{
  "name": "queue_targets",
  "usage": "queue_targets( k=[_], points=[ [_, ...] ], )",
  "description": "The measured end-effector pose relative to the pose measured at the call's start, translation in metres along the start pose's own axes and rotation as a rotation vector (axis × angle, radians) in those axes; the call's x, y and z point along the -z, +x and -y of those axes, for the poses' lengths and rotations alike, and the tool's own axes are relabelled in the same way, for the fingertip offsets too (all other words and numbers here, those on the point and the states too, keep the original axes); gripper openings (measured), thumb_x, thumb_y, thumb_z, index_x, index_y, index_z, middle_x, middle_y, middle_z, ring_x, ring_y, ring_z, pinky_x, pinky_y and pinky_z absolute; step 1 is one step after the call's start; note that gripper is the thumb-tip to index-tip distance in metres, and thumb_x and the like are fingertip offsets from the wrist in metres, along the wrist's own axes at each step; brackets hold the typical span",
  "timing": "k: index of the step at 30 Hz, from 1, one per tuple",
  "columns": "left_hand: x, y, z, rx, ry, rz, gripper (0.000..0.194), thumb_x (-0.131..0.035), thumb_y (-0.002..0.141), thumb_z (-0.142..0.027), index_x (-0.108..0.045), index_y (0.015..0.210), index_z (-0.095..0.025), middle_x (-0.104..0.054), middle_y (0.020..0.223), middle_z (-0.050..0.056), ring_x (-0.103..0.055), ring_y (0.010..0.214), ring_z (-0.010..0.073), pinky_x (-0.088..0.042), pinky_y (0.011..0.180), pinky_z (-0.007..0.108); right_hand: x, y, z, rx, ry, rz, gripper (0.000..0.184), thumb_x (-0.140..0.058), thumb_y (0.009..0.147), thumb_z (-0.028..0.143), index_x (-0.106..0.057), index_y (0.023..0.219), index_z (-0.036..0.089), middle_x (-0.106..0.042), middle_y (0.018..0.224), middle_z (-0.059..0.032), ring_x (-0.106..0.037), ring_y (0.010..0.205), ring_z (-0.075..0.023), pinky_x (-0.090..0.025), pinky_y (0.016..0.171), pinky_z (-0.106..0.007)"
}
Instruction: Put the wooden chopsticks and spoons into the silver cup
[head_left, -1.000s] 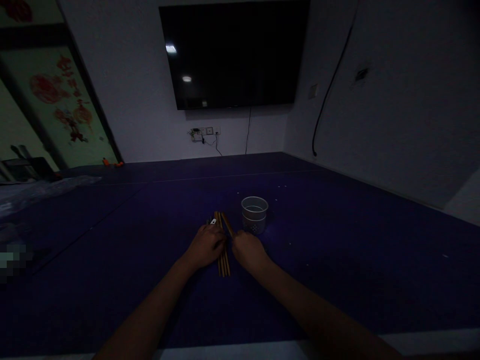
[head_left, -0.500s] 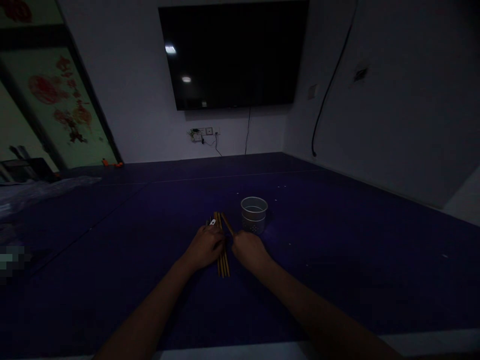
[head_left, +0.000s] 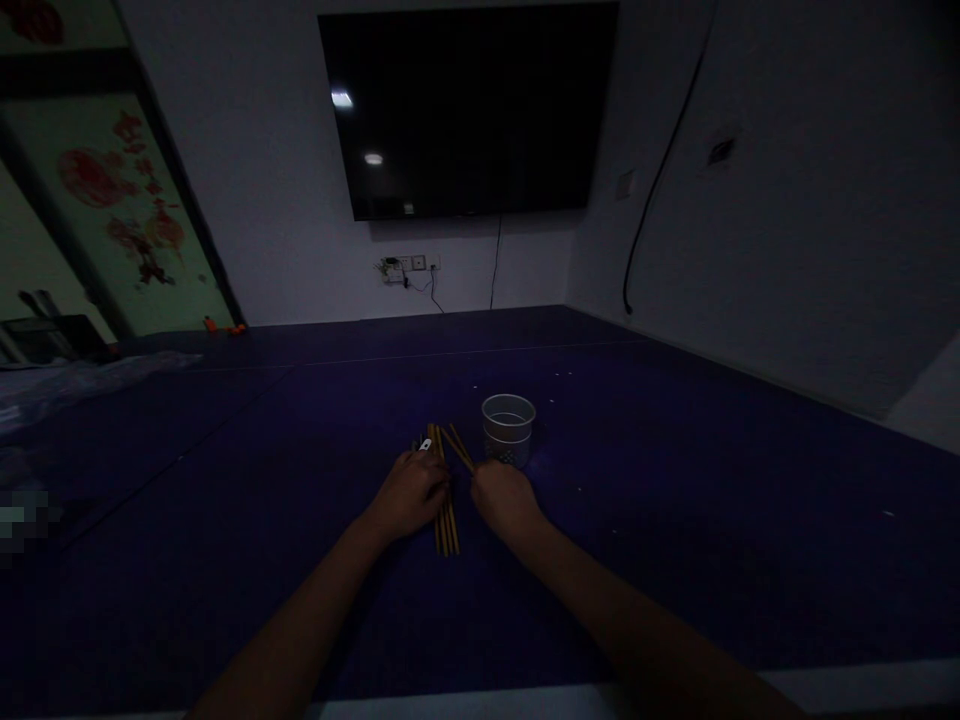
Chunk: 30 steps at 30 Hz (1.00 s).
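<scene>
My left hand (head_left: pixel 411 492) is closed over a bundle of brown chopsticks (head_left: pixel 448 530) lying on the purple surface. A white, holed handle end (head_left: pixel 426 444) pokes out beyond its knuckles; the rest of that utensil is hidden. Close by on the right, my right hand (head_left: pixel 507 497) grips a pair of chopsticks, whose far ends (head_left: pixel 457 440) fan slightly apart and point up-left. Just beyond the right hand stands an upright, light grey round holder (head_left: pixel 508 430) with small holes low in its wall. The right hand covers part of its base.
A purple mat (head_left: pixel 337 590) spreads out to the walls, with small white bits scattered on it. Clear plastic wrap (head_left: pixel 90 380) lies at the left. A large black TV (head_left: pixel 480 110) hangs on the wall above a socket strip (head_left: pixel 409 264) with cables.
My right hand has shifted slightly right, drawing its chopsticks away from the bundle, and their two tips have spread apart. My left hand and the holder stay where they were.
</scene>
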<state>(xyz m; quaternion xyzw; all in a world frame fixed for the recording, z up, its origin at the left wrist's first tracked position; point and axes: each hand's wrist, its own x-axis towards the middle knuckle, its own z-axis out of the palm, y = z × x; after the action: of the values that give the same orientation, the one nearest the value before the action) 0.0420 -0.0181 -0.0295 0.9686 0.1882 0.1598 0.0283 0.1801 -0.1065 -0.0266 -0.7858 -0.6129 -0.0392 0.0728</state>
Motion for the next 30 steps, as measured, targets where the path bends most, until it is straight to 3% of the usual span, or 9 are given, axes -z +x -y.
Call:
queue_targets(
  k=[9, 12, 17, 20, 26, 30],
  points=[
    [-0.0023, -0.0010, 0.0023, -0.002, -0.012, -0.023, 0.025, -0.047, 0.081, -0.019, -0.067, 0.095, -0.021, -0.066, 0.102, 0.006, -0.056, 0.101, 0.0211, -0.040, 0.089, 0.036, -0.0023, 0.0018, -0.0029, -0.062, 0.036, -0.047, 0.023, -0.045, 0.082, 0.011, -0.067, 0.086, 0.011, -0.069, 0.087, -0.0161, -0.067, 0.078, -0.0217, -0.045, 0.062, -0.025],
    [-0.0043, -0.0001, 0.0034, 0.011, -0.075, -0.100, 0.024, -0.047, 0.081, -0.020, -0.067, 0.095, -0.020, -0.067, 0.101, 0.007, -0.056, 0.100, 0.0213, -0.040, 0.089, 0.038, 0.0007, 0.0027, -0.0054, -0.074, 0.100, -0.105, 0.019, -0.048, 0.081, 0.017, -0.067, 0.082, 0.013, -0.069, 0.083, -0.0137, -0.066, 0.074, -0.0209, -0.041, 0.057, -0.024],
    [-0.0007, 0.0033, -0.0005, 0.050, -0.367, -0.312, 0.028, -0.044, 0.087, -0.033, -0.066, 0.096, -0.019, -0.067, 0.098, 0.008, -0.059, 0.094, 0.0189, -0.043, 0.086, 0.034, 0.0012, 0.0056, -0.0072, 0.042, 0.428, -0.281, 0.014, -0.052, 0.078, 0.021, -0.064, 0.074, 0.018, -0.065, 0.066, -0.0026, -0.058, 0.058, -0.0129, -0.032, 0.051, -0.022],
    [0.0029, 0.0043, -0.0037, 0.108, -0.527, -0.363, 0.031, -0.044, 0.087, -0.038, -0.067, 0.091, -0.017, -0.067, 0.091, 0.007, -0.060, 0.088, 0.0182, -0.045, 0.082, 0.032, -0.0021, 0.0061, -0.0053, 0.136, 0.589, -0.360, 0.011, -0.053, 0.078, 0.021, -0.063, 0.074, 0.019, -0.061, 0.059, 0.0014, -0.052, 0.053, -0.0101, -0.030, 0.051, -0.021],
    [-0.0004, 0.0054, -0.0045, 0.319, -0.934, -0.414, 0.032, -0.060, 0.075, -0.044, -0.067, 0.083, -0.014, -0.067, 0.080, 0.006, -0.060, 0.073, 0.0164, -0.046, 0.068, 0.028, -0.0022, 0.0041, -0.0038, 0.216, 0.581, -0.368, 0.011, -0.051, 0.082, 0.023, -0.061, 0.079, 0.018, -0.059, 0.063, 0.0017, -0.051, 0.056, -0.0102, -0.030, 0.053, -0.022],
    [-0.0010, 0.0055, -0.0059, 0.384, -1.166, -0.391, 0.034, -0.068, 0.067, -0.045, -0.066, 0.079, -0.013, -0.066, 0.073, 0.005, -0.058, 0.064, 0.0131, -0.046, 0.061, 0.024, 0.0022, 0.0014, -0.0045, 0.252, 0.517, -0.334, 0.013, -0.049, 0.085, 0.023, -0.060, 0.082, 0.018, -0.061, 0.071, 0.0003, -0.053, 0.060, -0.0109, -0.031, 0.055, -0.023]
  ],
)
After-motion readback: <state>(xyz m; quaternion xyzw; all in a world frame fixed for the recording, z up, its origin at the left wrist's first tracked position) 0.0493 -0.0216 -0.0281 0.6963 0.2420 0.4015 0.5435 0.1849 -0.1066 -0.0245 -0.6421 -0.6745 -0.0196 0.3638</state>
